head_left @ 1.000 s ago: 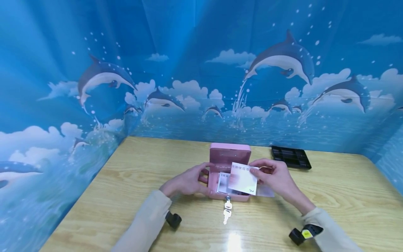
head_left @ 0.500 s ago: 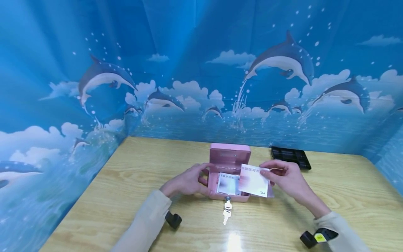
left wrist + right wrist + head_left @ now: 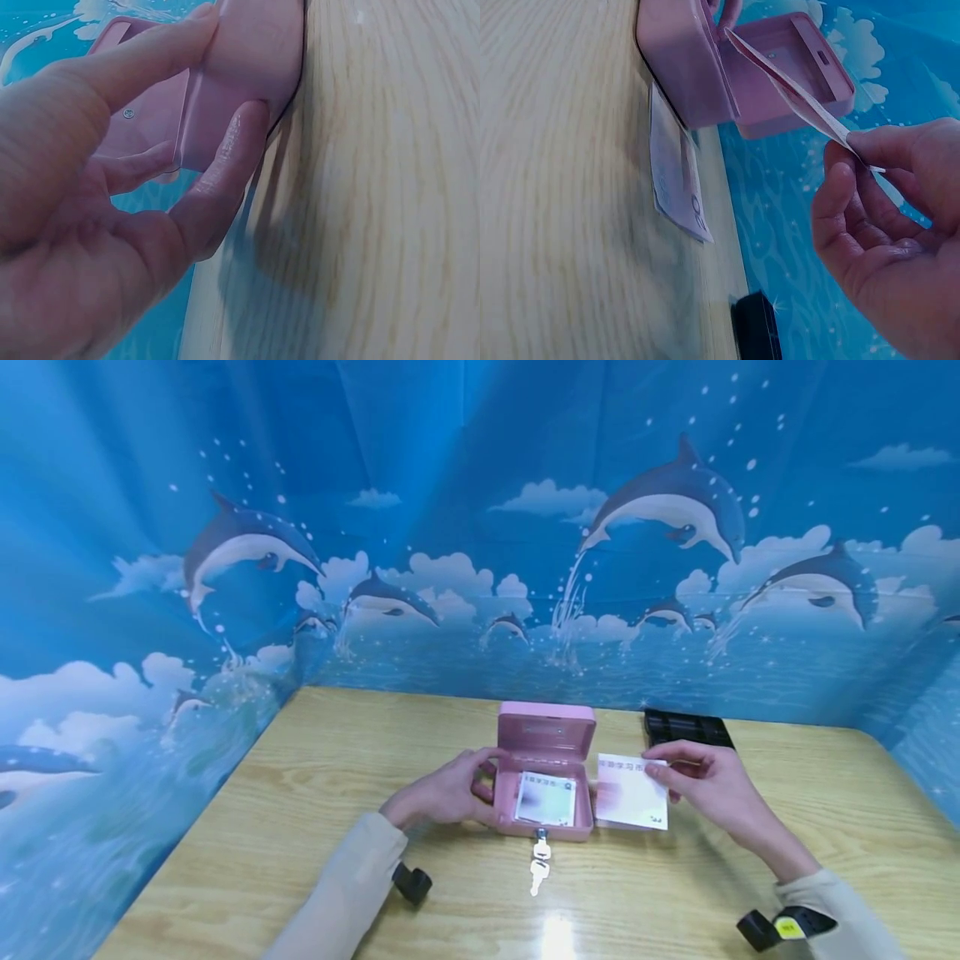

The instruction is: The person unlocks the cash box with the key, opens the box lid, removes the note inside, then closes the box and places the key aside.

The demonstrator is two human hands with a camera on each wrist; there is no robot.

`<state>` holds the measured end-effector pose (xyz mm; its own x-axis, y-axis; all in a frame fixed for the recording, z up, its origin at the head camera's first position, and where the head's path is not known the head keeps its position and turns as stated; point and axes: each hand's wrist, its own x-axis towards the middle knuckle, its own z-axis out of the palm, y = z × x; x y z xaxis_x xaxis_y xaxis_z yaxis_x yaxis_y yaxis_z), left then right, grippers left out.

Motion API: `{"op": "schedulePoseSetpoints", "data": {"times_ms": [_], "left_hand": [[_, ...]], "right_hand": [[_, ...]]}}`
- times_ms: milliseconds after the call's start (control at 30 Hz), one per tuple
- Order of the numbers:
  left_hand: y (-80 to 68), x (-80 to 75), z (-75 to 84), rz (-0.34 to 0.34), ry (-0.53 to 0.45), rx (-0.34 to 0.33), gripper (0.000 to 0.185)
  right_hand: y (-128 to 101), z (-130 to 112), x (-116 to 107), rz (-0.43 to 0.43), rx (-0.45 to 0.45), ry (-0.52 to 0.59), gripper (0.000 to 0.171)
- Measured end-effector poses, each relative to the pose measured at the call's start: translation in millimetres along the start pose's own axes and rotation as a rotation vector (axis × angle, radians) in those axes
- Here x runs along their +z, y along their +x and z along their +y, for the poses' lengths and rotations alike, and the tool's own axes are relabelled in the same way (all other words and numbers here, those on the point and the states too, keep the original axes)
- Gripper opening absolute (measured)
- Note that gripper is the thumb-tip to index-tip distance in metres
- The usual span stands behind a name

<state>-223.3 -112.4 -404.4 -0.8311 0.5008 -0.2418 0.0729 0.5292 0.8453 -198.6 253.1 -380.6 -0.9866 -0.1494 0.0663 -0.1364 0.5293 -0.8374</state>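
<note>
Paper note point(image 3: 632, 793) held up just right of the pink box point(image 3: 566, 835), above the surface point(image 3: 360, 752). Right hand point(image 3: 712, 781) pinches it between thumb and fingers at its far right corner; left hand point(image 3: 442, 789) grips the box's left side, fingers spread round the wall.

Handling, judged by look: note very light, thin, bendy, easy to crease or tear; smooth faces may slide or cling to each other. Right wrist view shows split edges, so folded or doubled, can't tell which. Best hold: a light pinch at a corner or edge, catching all layers. Box looks rigid, probably heavier than the paper, smooth enough to slip; steady it by the side walls, away from the hinge.

Materials: box has painted, likely metal walls, rounded corners, rectangular lid point(image 3: 547, 712) standing up at the far side. Flat, squarish printed notes point(image 3: 546, 799) lie inside. More paper point(image 3: 675, 165) lies on the surface right of the box, slightly bowed, edges uneven. Shiny keys point(image 3: 541, 864) at the near wall's lock. Black tray point(image 3: 678, 725), glossy, far right, partly behind the right hand. Surface is wood-grained with glare; dolphin-print curtain point(image 3: 450, 485) beyond, softly creased.
</note>
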Motion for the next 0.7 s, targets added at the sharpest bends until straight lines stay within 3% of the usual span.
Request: {"op": "schedulePoseSetpoints", "data": {"times_ms": [367, 700], "left_hand": [[-0.6, 1.5, 1.0, -0.008, -0.010, 0.005, 0.095], [-3.6, 2.3, 1.3, -0.004, 0.041, 0.025, 0.095]], "right_hand": [[-3, 13, -17, 0.006, 0.097, -0.063, 0.039], [-5, 25, -26, -0.006, 0.159, -0.095, 0.042]]}}
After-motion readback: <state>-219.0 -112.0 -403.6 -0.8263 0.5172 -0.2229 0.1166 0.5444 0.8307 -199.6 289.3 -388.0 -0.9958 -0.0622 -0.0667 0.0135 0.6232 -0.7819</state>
